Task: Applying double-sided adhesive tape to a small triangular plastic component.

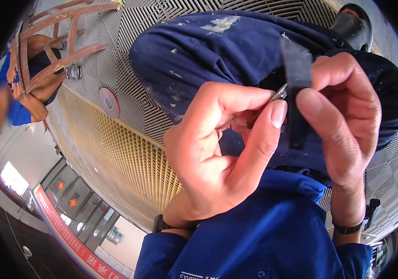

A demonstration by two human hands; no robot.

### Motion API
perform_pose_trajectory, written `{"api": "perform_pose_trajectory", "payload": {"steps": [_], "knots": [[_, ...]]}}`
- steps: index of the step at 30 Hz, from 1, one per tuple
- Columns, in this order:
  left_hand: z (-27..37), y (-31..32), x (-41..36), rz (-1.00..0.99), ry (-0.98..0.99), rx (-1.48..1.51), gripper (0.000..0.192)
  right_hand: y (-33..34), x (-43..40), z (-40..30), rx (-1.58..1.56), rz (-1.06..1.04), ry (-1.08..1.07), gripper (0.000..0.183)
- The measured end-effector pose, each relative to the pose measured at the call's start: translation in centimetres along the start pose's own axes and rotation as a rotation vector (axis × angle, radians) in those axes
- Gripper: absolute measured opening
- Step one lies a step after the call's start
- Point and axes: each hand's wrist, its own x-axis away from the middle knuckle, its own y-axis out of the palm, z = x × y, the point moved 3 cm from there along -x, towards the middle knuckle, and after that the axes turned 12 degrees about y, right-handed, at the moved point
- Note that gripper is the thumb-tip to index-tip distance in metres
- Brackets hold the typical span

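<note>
Between the thumb and index finger of my left hand is a small, thin metal piece, its tip pointing up and right; the rest of it is hidden by the fingers. My right hand pinches a flat, dark strip between thumb and index finger. The strip stands roughly upright in view, just right of the metal piece, and its upper part is blurred. Whether the two pieces touch, I cannot tell. Both hands are above my dark blue trousers, which carry pale stains.
At the upper left, a person in blue holds a reddish-brown wooden frame. A round roll with a red rim lies on the grey slatted floor mat, near a yellow grating. A black boot shows at the upper right.
</note>
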Motion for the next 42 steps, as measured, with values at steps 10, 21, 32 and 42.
{"api": "perform_pose_trajectory", "payload": {"steps": [10,21,32,42], "knots": [[0.1,-0.2,0.1,-0.041,0.033,-0.006,0.015,0.0,0.3,0.6,0.048,0.009,-0.032,0.011],[0.6,-0.2,0.1,-0.078,-0.035,-0.015,0.016,-0.7,0.4,0.0,0.246,0.049,-0.149,0.012],[1.2,0.1,0.0,-0.108,-0.060,-0.001,0.015,-1.3,0.6,0.1,0.259,0.098,-0.167,0.011],[0.7,-0.2,0.2,-0.077,0.033,-0.030,0.014,-0.2,2.1,0.5,0.229,0.176,-0.136,0.012]]}}
